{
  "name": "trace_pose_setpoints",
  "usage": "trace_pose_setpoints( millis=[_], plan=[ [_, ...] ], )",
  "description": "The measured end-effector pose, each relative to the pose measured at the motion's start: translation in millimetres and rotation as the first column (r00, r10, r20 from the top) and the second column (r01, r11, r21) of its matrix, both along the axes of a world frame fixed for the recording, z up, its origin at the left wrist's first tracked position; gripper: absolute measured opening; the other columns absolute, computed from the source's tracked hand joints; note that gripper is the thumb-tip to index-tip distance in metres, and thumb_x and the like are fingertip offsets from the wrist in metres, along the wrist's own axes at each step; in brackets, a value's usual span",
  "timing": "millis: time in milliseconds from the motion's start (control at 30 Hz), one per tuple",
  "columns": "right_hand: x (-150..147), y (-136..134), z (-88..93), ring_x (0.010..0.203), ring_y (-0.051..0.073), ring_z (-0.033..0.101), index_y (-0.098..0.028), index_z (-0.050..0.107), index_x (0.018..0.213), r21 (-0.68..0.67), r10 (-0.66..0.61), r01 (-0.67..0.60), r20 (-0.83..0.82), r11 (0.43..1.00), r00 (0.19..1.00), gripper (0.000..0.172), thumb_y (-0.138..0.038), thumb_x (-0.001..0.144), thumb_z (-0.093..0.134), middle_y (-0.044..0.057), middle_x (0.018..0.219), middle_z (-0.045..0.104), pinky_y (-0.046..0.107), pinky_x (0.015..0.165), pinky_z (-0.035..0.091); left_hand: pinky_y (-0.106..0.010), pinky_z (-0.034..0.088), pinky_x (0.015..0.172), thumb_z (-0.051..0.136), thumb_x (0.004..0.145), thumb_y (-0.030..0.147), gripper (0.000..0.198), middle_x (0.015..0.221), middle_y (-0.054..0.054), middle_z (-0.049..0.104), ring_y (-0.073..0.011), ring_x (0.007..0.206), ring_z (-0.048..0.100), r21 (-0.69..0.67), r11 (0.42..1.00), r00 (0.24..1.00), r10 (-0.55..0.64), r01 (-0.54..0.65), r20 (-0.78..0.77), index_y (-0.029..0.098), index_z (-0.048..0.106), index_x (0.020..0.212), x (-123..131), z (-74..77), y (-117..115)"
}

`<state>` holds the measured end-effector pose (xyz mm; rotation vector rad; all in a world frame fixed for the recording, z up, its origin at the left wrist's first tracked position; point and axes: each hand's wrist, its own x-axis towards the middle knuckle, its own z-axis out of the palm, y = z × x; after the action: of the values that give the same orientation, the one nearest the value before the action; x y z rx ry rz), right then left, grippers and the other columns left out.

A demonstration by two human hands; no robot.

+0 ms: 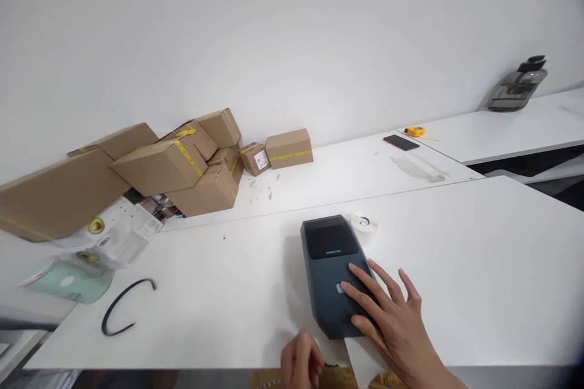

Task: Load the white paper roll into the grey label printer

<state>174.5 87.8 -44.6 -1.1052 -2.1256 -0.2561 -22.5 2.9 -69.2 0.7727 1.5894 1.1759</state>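
Note:
A dark blue-grey label printer lies on the white table in front of me, with a dark window at its far end and a small light-blue button. My right hand rests over its right side, fingers spread, one fingertip at the button. From the printer's near end a strip of white paper hangs past the table edge. Just left of that strip, at the front edge, my left hand is curled closed; whatever its fingers may hold is hidden. Behind the printer sits a roll of white labels.
Cardboard boxes are piled at the back left, near plastic packages and a mint-green pouch. A black headband lies at left. Farther right are a phone, a yellow tape measure and a large bottle.

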Motion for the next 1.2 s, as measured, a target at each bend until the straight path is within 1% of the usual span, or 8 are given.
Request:
trace_pose_setpoints(
  millis=[100, 167, 300, 467, 567, 767, 1033, 1200],
  plan=[
    [3, 3, -2.2, 0.136, 0.031, 0.046, -0.04, 0.063, 0.129, 0.014, 0.025, -0.025, 0.021, 1.0, 0.999, 0.034, -0.047, 0.097, 0.055, -0.002, 0.141, 0.064, 0.052, 0.119, 0.007, -0.028, 0.047, 0.059, 0.051, 0.082, 0.077, 0.06, 0.069, -0.005, 0.065, -0.0188, 0.063, 0.059, 0.221, 0.966, 0.969, 0.174, -0.133, -0.178, 0.021, 0.067, 0.069, -5, 20.4, 12],
    [7, 0, -7.2, 0.139, 0.03, 0.044, -0.041, 0.058, 0.136, -0.009, 0.046, -0.046, 0.013, 0.999, 0.999, 0.039, -0.046, 0.098, 0.053, -0.002, 0.147, 0.058, 0.051, 0.119, 0.008, -0.032, 0.053, 0.085, 0.053, 0.086, 0.071, 0.054, 0.112, -0.011, 0.072, -0.027, 0.101, 0.066, 0.336, 0.928, 0.937, 0.253, -0.164, -0.242, 0.022, 0.073, 0.101, 4, 26.6, 18],
    [15, -16, -21.8, 0.148, 0.032, 0.033, -0.033, 0.035, 0.156, -0.111, 0.039, -0.05, -0.099, 0.993, 0.994, 0.059, -0.04, 0.098, 0.047, 0.005, 0.163, 0.036, 0.052, 0.117, 0.017, -0.037, 0.036, 0.117, 0.05, 0.092, 0.063, 0.065, 0.156, -0.011, 0.047, -0.0301, 0.145, 0.04, 0.354, 0.932, 0.961, 0.166, -0.079, -0.221, 0.022, 0.055, 0.142, 28, 20.4, 22],
    [12, -23, -18.7, 0.151, 0.034, 0.028, -0.031, 0.016, 0.161, -0.279, -0.076, -0.01, -0.296, 0.96, 0.952, 0.065, -0.035, 0.101, 0.039, 0.006, 0.164, 0.034, 0.057, 0.115, 0.029, -0.032, 0.033, 0.119, 0.047, 0.094, 0.061, 0.071, 0.161, -0.009, 0.04, -0.0288, 0.151, 0.032, 0.345, 0.936, 0.979, 0.133, -0.074, -0.152, 0.02, 0.044, 0.151, 34, 20.2, 22],
    [8, -7, 0.1, 0.151, 0.035, 0.028, -0.032, 0.02, 0.16, -0.223, -0.031, -0.053, -0.358, 0.973, 0.933, 0.06, -0.036, 0.103, 0.037, 0.006, 0.164, 0.034, 0.058, 0.116, 0.029, -0.031, 0.034, 0.119, 0.043, 0.096, 0.061, 0.068, 0.162, -0.007, 0.039, -0.0274, 0.151, 0.033, 0.382, 0.922, 0.983, 0.126, -0.066, -0.134, 0.022, 0.045, 0.151, 27, 35.5, 32],
    [-4, 58, 54.9, 0.149, 0.035, 0.032, -0.03, 0.039, 0.15, -0.026, 0.069, -0.089, -0.438, 0.996, 0.896, 0.048, -0.043, 0.104, 0.035, 0.01, 0.158, 0.041, 0.058, 0.115, 0.028, -0.039, 0.045, 0.108, 0.044, 0.097, 0.058, 0.056, 0.138, -0.015, 0.063, -0.029, 0.13, 0.057, 0.449, 0.877, 0.95, 0.267, -0.171, -0.159, 0.018, 0.06, 0.132, 4, 57.3, 85],
    [-31, 150, 125.7, 0.111, 0.028, 0.066, -0.023, 0.052, 0.137, -0.105, 0.043, -0.128, -0.583, 0.986, 0.811, 0.045, -0.046, 0.105, 0.031, 0.013, 0.128, 0.067, 0.047, 0.094, 0.052, -0.04, 0.04, 0.111, 0.06, 0.089, 0.041, 0.059, 0.15, -0.013, 0.054, -0.03, 0.138, 0.049, 0.251, 0.961, 0.902, 0.0, 0.12, -0.432, 0.02, 0.048, 0.144, 8, 52.0, 135],
    [-18, 131, 120.4, 0.1, 0.024, 0.067, -0.023, 0.063, 0.118, 0.188, 0.138, -0.025, -0.618, 0.982, 0.774, 0.03, -0.035, 0.103, 0.039, 0.011, 0.11, 0.07, 0.042, 0.089, 0.052, -0.044, 0.037, 0.114, 0.056, 0.091, 0.043, 0.063, 0.151, -0.015, 0.053, -0.0321, 0.139, 0.049, 0.224, 0.967, 0.871, 0.005, 0.121, -0.492, 0.017, 0.044, 0.147, 12, 46.3, 137]
  ],
)
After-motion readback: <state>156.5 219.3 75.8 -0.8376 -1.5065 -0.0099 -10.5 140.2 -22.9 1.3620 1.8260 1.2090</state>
